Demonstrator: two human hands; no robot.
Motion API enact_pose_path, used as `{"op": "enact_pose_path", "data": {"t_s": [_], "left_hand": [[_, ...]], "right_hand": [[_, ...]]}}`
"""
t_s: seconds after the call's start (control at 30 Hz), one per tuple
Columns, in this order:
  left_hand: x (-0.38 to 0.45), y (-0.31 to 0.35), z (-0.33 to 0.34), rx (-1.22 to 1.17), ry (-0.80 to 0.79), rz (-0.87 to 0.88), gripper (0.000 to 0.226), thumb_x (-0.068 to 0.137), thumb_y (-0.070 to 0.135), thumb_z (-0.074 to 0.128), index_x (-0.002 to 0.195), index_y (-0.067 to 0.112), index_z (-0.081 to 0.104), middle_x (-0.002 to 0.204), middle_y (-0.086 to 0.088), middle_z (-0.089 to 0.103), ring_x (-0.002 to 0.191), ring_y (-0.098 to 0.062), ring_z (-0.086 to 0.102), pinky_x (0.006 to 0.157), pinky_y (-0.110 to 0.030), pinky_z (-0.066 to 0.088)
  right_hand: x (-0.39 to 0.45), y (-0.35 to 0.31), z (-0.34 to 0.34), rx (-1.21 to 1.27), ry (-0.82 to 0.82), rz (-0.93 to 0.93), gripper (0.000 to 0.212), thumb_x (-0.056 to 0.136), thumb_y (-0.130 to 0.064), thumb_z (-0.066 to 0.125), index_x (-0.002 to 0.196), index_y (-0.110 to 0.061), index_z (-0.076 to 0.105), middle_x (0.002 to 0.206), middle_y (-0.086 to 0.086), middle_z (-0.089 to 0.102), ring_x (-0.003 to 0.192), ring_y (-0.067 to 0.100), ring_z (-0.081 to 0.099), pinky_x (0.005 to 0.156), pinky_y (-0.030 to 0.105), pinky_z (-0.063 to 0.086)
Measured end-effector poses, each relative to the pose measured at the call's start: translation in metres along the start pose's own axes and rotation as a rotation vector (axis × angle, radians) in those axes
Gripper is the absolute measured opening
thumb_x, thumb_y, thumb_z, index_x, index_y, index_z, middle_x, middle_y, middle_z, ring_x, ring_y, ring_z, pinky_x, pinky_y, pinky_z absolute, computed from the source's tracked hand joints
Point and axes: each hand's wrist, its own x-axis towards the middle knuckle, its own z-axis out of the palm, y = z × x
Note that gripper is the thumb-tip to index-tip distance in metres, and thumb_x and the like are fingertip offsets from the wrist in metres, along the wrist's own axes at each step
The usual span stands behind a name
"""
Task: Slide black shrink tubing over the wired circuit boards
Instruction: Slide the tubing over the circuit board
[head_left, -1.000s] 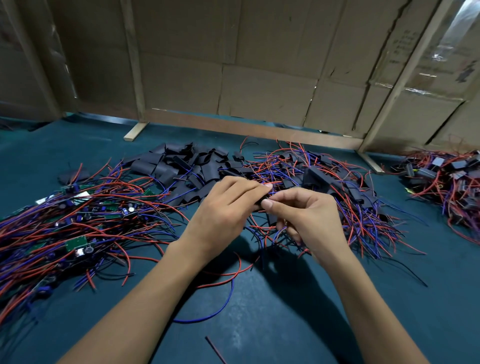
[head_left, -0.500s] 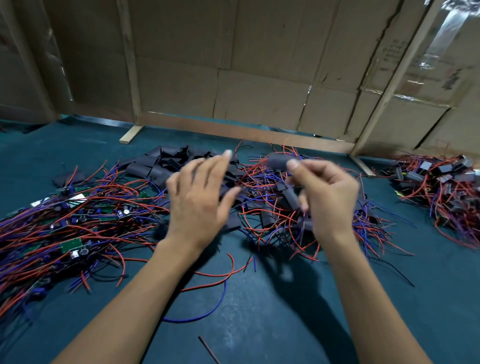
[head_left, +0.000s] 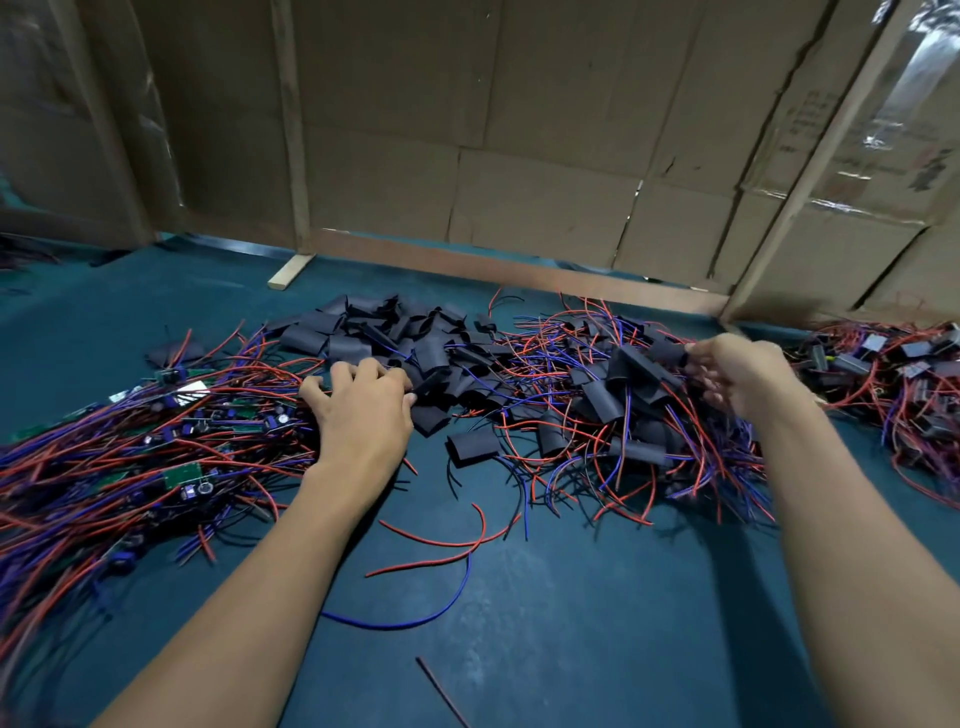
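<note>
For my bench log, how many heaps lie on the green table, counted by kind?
Heap of bare wired boards: 1
Heap of loose black tubing: 1
Heap of wired pieces in tubing: 1
Far-right wired heap, contents unclear: 1
Total: 4

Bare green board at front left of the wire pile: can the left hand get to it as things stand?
Probably yes. The bare green board lies on top of the wire pile, face up, only thin wires near it. The left hand rests just beside the pile, holding nothing visible, with no obstacle between.
</note>
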Motion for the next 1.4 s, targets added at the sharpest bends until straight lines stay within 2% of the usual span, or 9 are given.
{"op": "enact_pose_path", "data": {"t_s": [0.17,0.33,0.43,0.53,0.63,0.73,0.93,1.17,1.4], "left_hand": [[-0.001,0.004,0.001,-0.056,0.088,0.026,0.022,0.101,0.040,0.049,0.106,0.031,0.068,0.113,0.007,0.059,0.114,-0.022,0.042,0.105,-0.052,0.020],[-0.002,0.005,0.000,-0.066,0.074,0.044,0.019,0.100,0.039,0.050,0.108,0.031,0.066,0.113,0.007,0.063,0.116,-0.022,0.047,0.102,-0.049,0.016],[-0.001,0.007,-0.001,-0.119,0.086,0.089,0.017,0.101,0.040,0.051,0.103,0.030,0.064,0.108,0.009,0.065,0.113,-0.021,0.051,0.101,-0.048,0.016],[-0.004,0.011,-0.005,-0.195,0.186,0.221,0.013,0.099,0.037,0.056,0.099,0.026,0.064,0.102,0.009,0.065,0.106,-0.021,0.054,0.098,-0.047,0.021],[-0.007,0.015,-0.014,-0.344,0.278,0.421,0.012,0.095,0.030,0.062,0.097,0.019,0.067,0.095,0.007,0.068,0.095,-0.022,0.060,0.089,-0.045,0.033],[-0.011,0.017,-0.024,-0.699,0.120,0.561,0.010,0.092,0.021,0.065,0.094,0.012,0.067,0.086,0.005,0.067,0.080,-0.014,0.061,0.079,-0.036,0.048],[-0.011,0.031,-0.042,-0.948,-0.212,0.365,0.005,0.093,0.017,0.070,0.094,0.012,0.072,0.083,0.000,0.071,0.076,-0.015,0.063,0.076,-0.034,0.050],[0.030,-0.014,-0.091,0.369,-0.717,0.051,0.058,0.062,0.068,0.079,0.102,0.034,0.052,0.121,-0.008,0.044,0.127,-0.038,0.039,0.104,-0.052,0.043],[0.034,-0.037,-0.095,0.485,-0.687,0.048,0.023,0.069,0.007,0.072,0.069,0.017,0.051,0.093,-0.013,0.064,0.090,-0.034,0.062,0.088,-0.049,0.058]], "right_hand": [[-0.017,-0.001,-0.002,-0.044,0.021,-0.100,0.021,0.081,-0.013,0.081,0.070,-0.013,0.063,0.049,-0.001,0.059,0.041,0.012,0.047,0.050,0.024,0.036],[-0.038,-0.001,0.004,-0.444,0.302,-0.183,0.037,0.076,-0.033,0.086,0.087,-0.002,0.069,0.106,0.024,0.070,0.095,0.035,0.064,0.082,0.042,0.048],[-0.075,0.005,0.034,-0.371,0.592,-0.655,0.021,0.086,-0.032,0.071,0.091,-0.015,0.062,0.105,0.017,0.065,0.102,0.037,0.060,0.091,0.045,0.043],[-0.120,0.024,0.085,-0.243,0.221,-1.241,0.012,0.088,-0.017,0.071,0.086,-0.016,0.059,0.085,0.002,0.060,0.079,0.022,0.056,0.076,0.037,0.046],[-0.135,0.051,0.125,-0.482,-0.160,-1.277,0.039,0.086,-0.015,0.074,0.123,-0.008,0.064,0.118,0.007,0.064,0.109,0.024,0.060,0.097,0.041,0.048],[-0.128,0.061,0.136,-0.615,-0.080,-1.349,0.066,0.082,-0.011,0.077,0.144,-0.010,0.055,0.145,0.013,0.053,0.129,0.036,0.053,0.106,0.048,0.043],[-0.130,0.073,0.131,-0.583,-0.020,-1.310,0.052,0.087,-0.019,0.076,0.135,-0.005,0.062,0.118,0.014,0.068,0.100,0.038,0.068,0.075,0.047,0.058],[-0.144,0.080,0.116,-0.478,-0.053,-1.274,0.046,0.098,-0.055,0.048,0.106,-0.015,0.067,0.073,0.001,0.070,0.068,0.026,0.068,0.057,0.040,0.052],[-0.147,0.080,0.121,-0.495,-0.068,-1.319,0.039,0.098,-0.047,0.057,0.107,-0.011,0.070,0.073,-0.001,0.069,0.061,0.022,0.064,0.052,0.034,0.048]]}}
